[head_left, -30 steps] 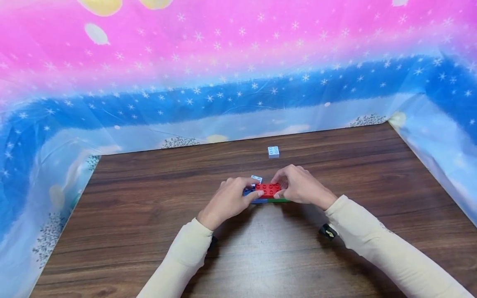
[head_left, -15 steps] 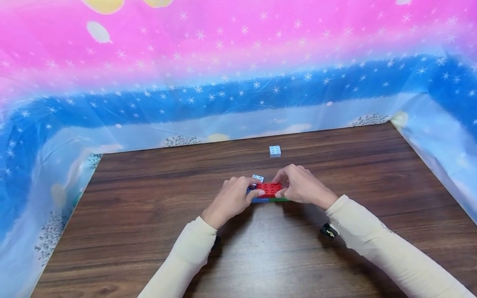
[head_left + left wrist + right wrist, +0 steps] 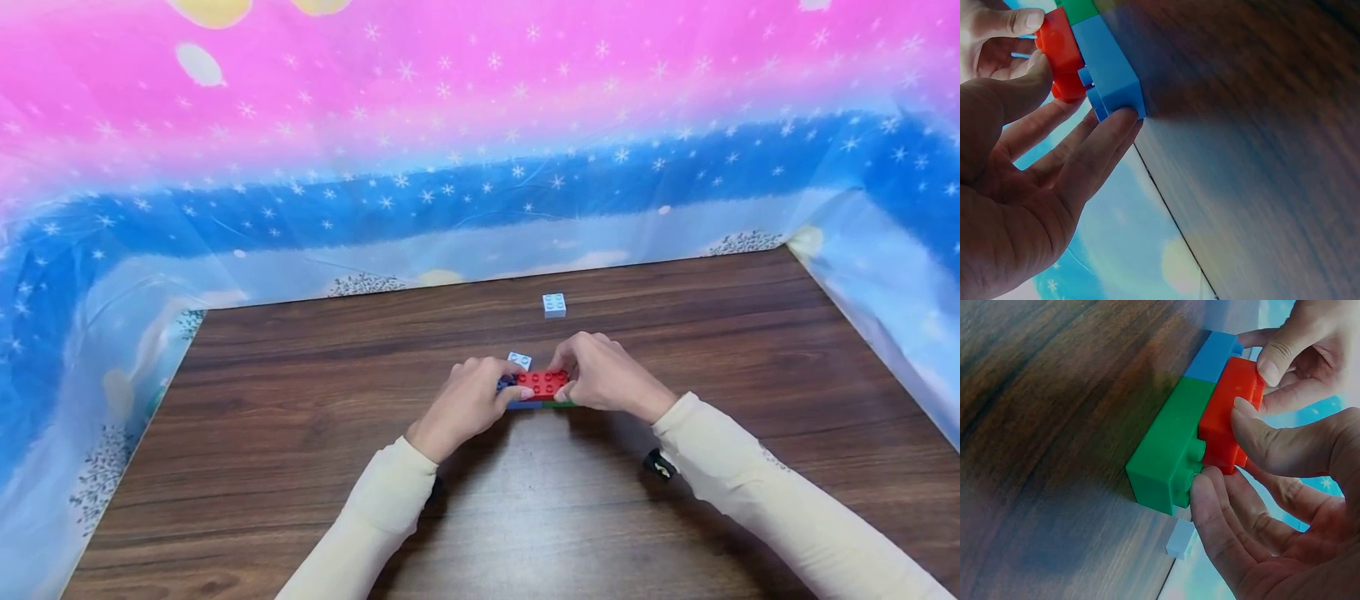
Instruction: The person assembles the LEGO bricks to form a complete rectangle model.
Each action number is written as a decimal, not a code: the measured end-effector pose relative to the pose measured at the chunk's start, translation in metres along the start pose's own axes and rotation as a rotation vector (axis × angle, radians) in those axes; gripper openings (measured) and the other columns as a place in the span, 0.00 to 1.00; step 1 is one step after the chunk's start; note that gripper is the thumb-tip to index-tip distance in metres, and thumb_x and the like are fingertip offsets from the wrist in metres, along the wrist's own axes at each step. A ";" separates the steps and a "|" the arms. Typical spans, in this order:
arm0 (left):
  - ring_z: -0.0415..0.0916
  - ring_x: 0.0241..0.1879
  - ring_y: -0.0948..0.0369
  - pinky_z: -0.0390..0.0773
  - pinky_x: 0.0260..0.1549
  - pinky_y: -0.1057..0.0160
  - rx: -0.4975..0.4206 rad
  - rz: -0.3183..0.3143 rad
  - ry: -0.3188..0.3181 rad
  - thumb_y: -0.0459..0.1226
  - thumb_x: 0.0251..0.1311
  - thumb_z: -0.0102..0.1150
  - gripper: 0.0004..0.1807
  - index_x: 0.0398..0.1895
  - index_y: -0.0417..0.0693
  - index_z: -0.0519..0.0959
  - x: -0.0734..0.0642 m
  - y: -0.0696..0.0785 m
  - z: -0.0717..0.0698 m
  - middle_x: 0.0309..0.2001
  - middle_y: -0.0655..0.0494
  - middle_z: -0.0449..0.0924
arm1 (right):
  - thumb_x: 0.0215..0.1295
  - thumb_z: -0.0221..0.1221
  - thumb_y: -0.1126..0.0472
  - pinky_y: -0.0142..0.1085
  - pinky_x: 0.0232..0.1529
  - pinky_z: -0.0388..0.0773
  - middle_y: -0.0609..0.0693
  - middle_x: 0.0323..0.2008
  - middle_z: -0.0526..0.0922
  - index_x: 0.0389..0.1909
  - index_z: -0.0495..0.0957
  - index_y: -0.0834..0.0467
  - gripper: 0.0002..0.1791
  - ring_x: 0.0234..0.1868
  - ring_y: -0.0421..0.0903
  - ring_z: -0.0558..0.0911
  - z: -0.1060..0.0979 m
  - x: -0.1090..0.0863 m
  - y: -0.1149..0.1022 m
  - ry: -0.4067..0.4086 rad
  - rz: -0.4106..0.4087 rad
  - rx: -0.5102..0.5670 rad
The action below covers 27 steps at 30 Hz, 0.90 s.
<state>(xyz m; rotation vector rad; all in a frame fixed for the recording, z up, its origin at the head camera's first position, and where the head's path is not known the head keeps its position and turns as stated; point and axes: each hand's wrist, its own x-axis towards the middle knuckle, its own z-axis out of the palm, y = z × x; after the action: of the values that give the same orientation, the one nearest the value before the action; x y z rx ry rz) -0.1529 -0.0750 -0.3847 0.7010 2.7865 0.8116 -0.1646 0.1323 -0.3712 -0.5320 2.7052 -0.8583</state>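
A red toy building brick [image 3: 543, 383] with several studs lies across a blue brick [image 3: 1107, 62] and a green brick [image 3: 1169, 434], which stand end to end on the table. My left hand [image 3: 467, 398] pinches the red brick's left end between thumb and fingers; one fingertip also touches the blue brick's end in the left wrist view. At the other end, my right hand [image 3: 606, 375] pinches the red brick, its lower fingers beside the green studs. Some green and blue studs show uncovered. Whether the red brick is fully seated cannot be told.
Just behind the bricks is a white brick [image 3: 519, 361], partly hidden by the left hand. Another white brick [image 3: 553, 305] stands farther back on the brown wooden table [image 3: 262, 417]. A printed cloth [image 3: 450, 192] hangs along the table's back and sides.
The head view has shifted very slightly. Both hands keep their grip on the red brick, and the bricks stay in place with no clear movement.
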 end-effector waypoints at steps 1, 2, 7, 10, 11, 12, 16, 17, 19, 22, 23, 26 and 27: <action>0.56 0.16 0.65 0.59 0.17 0.66 0.005 -0.003 0.000 0.45 0.70 0.61 0.17 0.52 0.45 0.86 0.000 0.000 0.000 0.30 0.56 0.82 | 0.54 0.74 0.67 0.37 0.31 0.74 0.49 0.34 0.84 0.38 0.86 0.60 0.10 0.27 0.44 0.76 0.000 0.000 0.000 0.002 -0.004 -0.003; 0.56 0.16 0.65 0.60 0.17 0.66 0.009 -0.005 0.000 0.45 0.70 0.61 0.17 0.53 0.44 0.86 0.000 0.001 0.000 0.32 0.55 0.83 | 0.54 0.74 0.67 0.37 0.31 0.73 0.49 0.33 0.84 0.38 0.86 0.60 0.10 0.27 0.44 0.76 0.000 0.001 0.000 0.002 -0.010 -0.005; 0.58 0.17 0.64 0.61 0.18 0.66 0.032 -0.009 -0.004 0.45 0.70 0.61 0.18 0.55 0.44 0.85 -0.001 0.003 -0.001 0.40 0.51 0.86 | 0.53 0.74 0.67 0.38 0.31 0.73 0.48 0.33 0.84 0.37 0.86 0.59 0.10 0.27 0.44 0.75 0.000 0.001 0.000 0.006 -0.018 -0.015; 0.57 0.17 0.64 0.60 0.18 0.66 0.037 -0.007 -0.008 0.45 0.70 0.60 0.18 0.55 0.44 0.85 -0.001 0.004 0.000 0.39 0.51 0.86 | 0.54 0.74 0.67 0.38 0.31 0.72 0.48 0.33 0.83 0.37 0.86 0.59 0.10 0.27 0.44 0.74 0.000 0.002 0.001 0.004 -0.018 -0.019; 0.56 0.17 0.64 0.60 0.17 0.66 0.037 -0.008 -0.012 0.45 0.70 0.60 0.18 0.55 0.44 0.85 -0.001 0.004 0.000 0.38 0.51 0.86 | 0.54 0.74 0.67 0.37 0.30 0.72 0.48 0.33 0.83 0.37 0.86 0.59 0.10 0.26 0.44 0.74 0.000 0.002 0.001 0.003 -0.018 -0.018; 0.57 0.17 0.64 0.60 0.18 0.66 0.037 -0.006 -0.014 0.45 0.70 0.60 0.18 0.55 0.44 0.85 0.000 0.003 0.000 0.36 0.52 0.85 | 0.54 0.74 0.67 0.37 0.30 0.72 0.48 0.33 0.83 0.37 0.86 0.59 0.10 0.26 0.44 0.74 0.000 0.002 0.001 0.002 -0.018 -0.017; 0.60 0.18 0.64 0.64 0.20 0.66 0.034 0.011 -0.007 0.44 0.70 0.61 0.17 0.55 0.44 0.85 0.000 0.003 -0.001 0.39 0.51 0.86 | 0.54 0.74 0.67 0.37 0.29 0.71 0.49 0.33 0.82 0.38 0.86 0.60 0.11 0.24 0.44 0.72 0.000 0.001 0.002 0.003 -0.018 -0.010; 0.60 0.18 0.64 0.64 0.20 0.66 0.031 0.014 -0.005 0.44 0.70 0.61 0.17 0.55 0.44 0.85 0.001 0.002 -0.002 0.40 0.51 0.87 | 0.54 0.74 0.66 0.37 0.29 0.71 0.49 0.33 0.82 0.39 0.86 0.60 0.11 0.24 0.44 0.72 -0.001 0.001 0.003 0.005 -0.017 -0.007; 0.61 0.19 0.64 0.64 0.21 0.66 0.027 0.020 0.002 0.44 0.70 0.62 0.18 0.55 0.44 0.85 0.000 0.001 -0.002 0.44 0.51 0.87 | 0.54 0.74 0.66 0.38 0.30 0.72 0.49 0.33 0.82 0.40 0.87 0.60 0.12 0.25 0.44 0.73 -0.001 0.001 0.004 0.005 -0.023 0.002; 0.56 0.18 0.63 0.61 0.20 0.65 0.016 0.005 -0.003 0.45 0.70 0.61 0.18 0.56 0.44 0.85 0.000 0.000 -0.002 0.45 0.50 0.87 | 0.55 0.74 0.66 0.38 0.34 0.75 0.50 0.35 0.84 0.43 0.87 0.61 0.14 0.29 0.44 0.77 -0.001 0.001 0.006 -0.003 -0.032 0.016; 0.55 0.18 0.63 0.60 0.19 0.65 0.015 0.000 -0.006 0.45 0.70 0.61 0.19 0.57 0.45 0.84 -0.001 0.000 -0.002 0.47 0.50 0.86 | 0.56 0.74 0.65 0.39 0.35 0.76 0.50 0.35 0.84 0.44 0.87 0.62 0.14 0.30 0.44 0.78 -0.002 0.000 0.006 -0.010 -0.033 0.019; 0.53 0.17 0.63 0.58 0.19 0.65 0.015 -0.006 -0.005 0.46 0.70 0.60 0.20 0.58 0.46 0.84 -0.002 0.000 -0.001 0.49 0.51 0.86 | 0.57 0.74 0.65 0.40 0.38 0.80 0.51 0.37 0.85 0.46 0.86 0.63 0.16 0.33 0.43 0.81 -0.004 -0.001 0.008 -0.034 -0.035 0.024; 0.54 0.18 0.64 0.59 0.19 0.65 0.017 -0.004 -0.002 0.46 0.70 0.60 0.20 0.58 0.46 0.84 -0.002 0.000 0.000 0.50 0.51 0.86 | 0.57 0.73 0.65 0.40 0.39 0.80 0.51 0.37 0.85 0.46 0.86 0.63 0.16 0.34 0.43 0.82 -0.006 -0.001 0.008 -0.041 -0.035 0.026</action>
<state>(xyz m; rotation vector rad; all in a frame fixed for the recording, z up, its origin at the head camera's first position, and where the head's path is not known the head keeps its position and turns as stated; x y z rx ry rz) -0.1512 -0.0761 -0.3845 0.6990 2.7958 0.7868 -0.1677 0.1418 -0.3715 -0.5869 2.6514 -0.8802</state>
